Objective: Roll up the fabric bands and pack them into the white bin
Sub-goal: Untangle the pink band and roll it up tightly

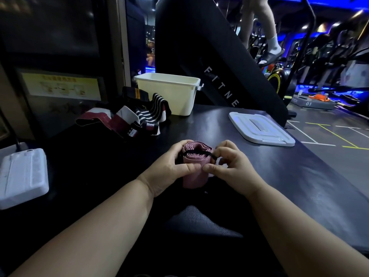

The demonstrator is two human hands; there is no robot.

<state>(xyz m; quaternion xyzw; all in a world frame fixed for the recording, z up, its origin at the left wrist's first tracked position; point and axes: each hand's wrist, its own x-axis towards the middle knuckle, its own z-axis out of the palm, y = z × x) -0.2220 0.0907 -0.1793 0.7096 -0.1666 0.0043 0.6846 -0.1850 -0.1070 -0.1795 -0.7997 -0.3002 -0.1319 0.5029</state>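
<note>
Bin (175,96) x1, lid (261,128) x1 (roll (192,176) x1)

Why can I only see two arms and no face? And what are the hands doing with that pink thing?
The camera sits on the person's head and looks down, so you see only their own arms. The left hand and right hand both grip a pink rolled-up fabric band at a black table. A thin black strap crosses the top of the roll. Farther back, a pile of unrolled striped and maroon bands lies beside an open white plastic bin. Its flat white lid lies on the right.
</note>
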